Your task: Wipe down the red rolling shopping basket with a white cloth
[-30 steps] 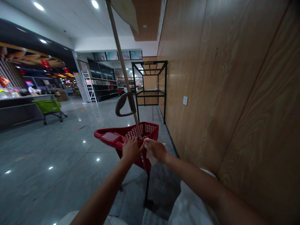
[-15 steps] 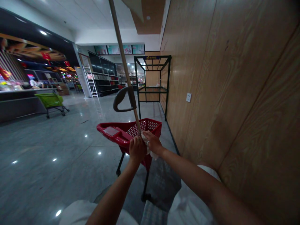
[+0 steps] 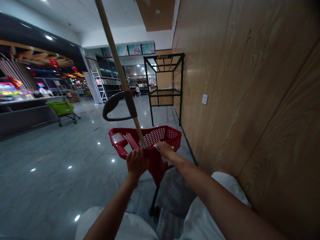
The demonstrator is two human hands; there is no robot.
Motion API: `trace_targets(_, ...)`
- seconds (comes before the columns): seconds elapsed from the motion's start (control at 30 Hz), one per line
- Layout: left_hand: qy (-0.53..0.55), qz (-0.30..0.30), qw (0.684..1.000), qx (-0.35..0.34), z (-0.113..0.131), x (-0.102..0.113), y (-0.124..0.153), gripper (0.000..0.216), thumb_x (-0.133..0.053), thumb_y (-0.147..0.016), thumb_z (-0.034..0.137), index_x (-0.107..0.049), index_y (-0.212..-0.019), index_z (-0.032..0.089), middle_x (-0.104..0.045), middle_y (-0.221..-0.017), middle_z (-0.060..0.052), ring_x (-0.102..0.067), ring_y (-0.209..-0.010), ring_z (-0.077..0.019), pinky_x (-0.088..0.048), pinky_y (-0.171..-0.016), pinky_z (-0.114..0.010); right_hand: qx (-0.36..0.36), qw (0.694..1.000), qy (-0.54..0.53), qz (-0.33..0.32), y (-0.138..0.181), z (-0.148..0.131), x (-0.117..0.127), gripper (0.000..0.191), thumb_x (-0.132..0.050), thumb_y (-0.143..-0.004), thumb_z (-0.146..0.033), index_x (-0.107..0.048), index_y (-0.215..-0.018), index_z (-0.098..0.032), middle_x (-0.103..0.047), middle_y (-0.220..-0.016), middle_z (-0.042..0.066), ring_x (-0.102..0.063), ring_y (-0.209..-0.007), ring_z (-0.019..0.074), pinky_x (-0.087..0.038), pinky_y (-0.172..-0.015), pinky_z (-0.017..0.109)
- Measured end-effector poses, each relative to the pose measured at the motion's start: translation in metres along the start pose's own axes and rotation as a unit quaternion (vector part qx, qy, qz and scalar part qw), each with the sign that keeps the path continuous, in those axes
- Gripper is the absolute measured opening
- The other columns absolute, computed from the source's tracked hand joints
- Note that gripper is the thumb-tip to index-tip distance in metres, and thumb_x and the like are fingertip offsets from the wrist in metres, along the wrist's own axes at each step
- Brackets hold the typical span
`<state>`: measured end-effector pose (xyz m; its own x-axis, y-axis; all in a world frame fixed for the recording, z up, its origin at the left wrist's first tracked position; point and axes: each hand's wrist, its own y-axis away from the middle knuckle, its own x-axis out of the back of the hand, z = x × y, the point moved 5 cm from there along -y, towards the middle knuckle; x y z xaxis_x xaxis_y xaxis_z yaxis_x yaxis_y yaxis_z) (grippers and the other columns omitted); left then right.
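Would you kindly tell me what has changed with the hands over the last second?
The right hand, with the white cloth under it, has slid right along the rim of the red basket, away from the pole and the left hand. The pole now leans further left. The left hand keeps its grip on the rim by the pole's foot.

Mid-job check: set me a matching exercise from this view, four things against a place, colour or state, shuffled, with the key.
Things:
1. left hand
2. right hand
3. wheeled cart at far left
4. wall socket

Matches:
A. white, on the wooden wall
B. green
C. curled over the rim of the red basket, beside the pole
D. resting on a white cloth on the basket's rim

Pairs: 1-C, 2-D, 3-B, 4-A.
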<state>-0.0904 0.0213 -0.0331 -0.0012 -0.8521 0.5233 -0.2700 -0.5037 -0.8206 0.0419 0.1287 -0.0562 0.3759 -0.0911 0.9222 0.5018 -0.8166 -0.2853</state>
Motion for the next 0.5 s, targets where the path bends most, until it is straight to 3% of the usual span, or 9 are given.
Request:
trace_targets(0.17, 0.017, 0.07, 0.993, -0.091, -0.015, 0.005, 0.011, 0.043, -0.055, -0.078, 0.031, -0.051, -0.118, 0.016, -0.065, -0.108, -0.013, -0.06, -0.095, -0.0258, -0.038, -0.088, -0.041, -0.013, 1.0, 0.008, 0.004, 0.015, 0.01, -0.002, 0.03, -0.037, -0.098, -0.017, -0.065, -0.108, -0.017, -0.066, -0.112, 0.009, -0.059, -0.103, 0.016, -0.042, -0.091, 0.025)
trace_targets(0.3, 0.062, 0.11, 0.99, -0.062, -0.01, 0.011, 0.0, 0.059, -0.057, -0.081, 0.034, -0.037, -0.132, 0.013, -0.05, -0.134, -0.019, -0.043, -0.129, -0.0315, -0.033, -0.104, -0.047, -0.016, 1.0, 0.011, 0.016, 0.023, 0.011, -0.003, 0.033, -0.034, -0.099, -0.017, -0.063, -0.114, -0.016, -0.063, -0.119, 0.01, -0.056, -0.11, 0.0167, -0.04, -0.097, 0.027)
trace_targets(0.4, 0.101, 0.048, 0.99, -0.085, 0.021, 0.0, -0.017, 0.059, -0.051, -0.084, 0.029, -0.033, -0.137, 0.011, -0.044, -0.141, -0.018, -0.031, -0.138, -0.0302, -0.027, -0.11, -0.048, -0.018, 0.999, 0.014, 0.024, 0.029, 0.012, -0.004, 0.033, -0.036, -0.097, -0.015, -0.059, -0.12, -0.016, -0.06, -0.124, 0.01, -0.052, -0.116, 0.0182, -0.038, -0.102, 0.03)
trace_targets(0.5, 0.108, -0.04, 0.988, -0.104, 0.053, -0.02, -0.029, 0.048, -0.05, -0.084, 0.03, -0.045, -0.128, 0.011, -0.053, -0.132, -0.016, -0.038, -0.132, -0.031, -0.027, -0.11, -0.048, -0.017, 0.999, 0.022, 0.025, 0.037, 0.016, -0.004, 0.034, -0.038, -0.095, -0.013, -0.058, -0.122, -0.017, -0.06, -0.125, 0.01, -0.052, -0.117, 0.0184, -0.037, -0.103, 0.032)
